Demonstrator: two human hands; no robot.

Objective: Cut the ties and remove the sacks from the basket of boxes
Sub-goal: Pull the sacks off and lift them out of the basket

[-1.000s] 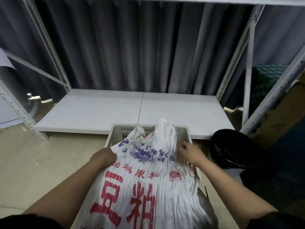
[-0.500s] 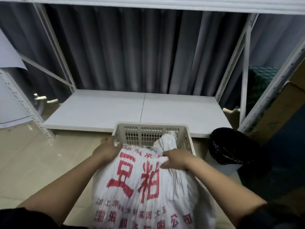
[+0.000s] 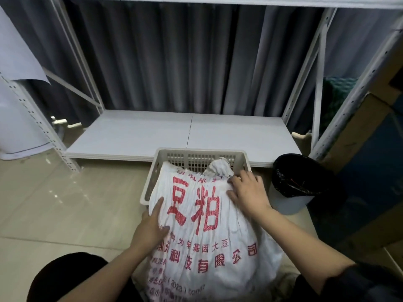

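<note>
Shelving point(image 3: 192, 136) of white metal stands beyond both hands, its low board just behind the basket, with a grey curtain point(image 3: 185, 57) hanging behind it. Nearer, a white woven sack point(image 3: 202, 232) printed with red characters fills the basket point(image 3: 196, 152) and bulges over its near edge toward the person; only the slotted far wall and part of the left rim show. A black-lined bin point(image 3: 301, 179) sits on the floor, out past the right hand.

The sack looks soft and crinkled, a thin cloth that gives under the palms, yet its rounded bulk suggests a fairly heavy, shifting load; whether boxes lie under it cannot be seen. The weave is probably slick, so a flat press would likely slide.

The left hand point(image 3: 150, 227) lies against the sack's left flank with fingers point(image 3: 157, 207) straight, touching and steadying, not clutching. The right hand point(image 3: 248, 192) rests on the upper right shoulder, fingers spread and only lightly bent, pressing the cloth just beside the bunched neck point(image 3: 219, 166). Neither hand holds a tool.

That gathered neck, just ahead of the right fingertips, seems the best place to take hold: it is tight and ropy, and any tie there is hidden in the folds.
</note>
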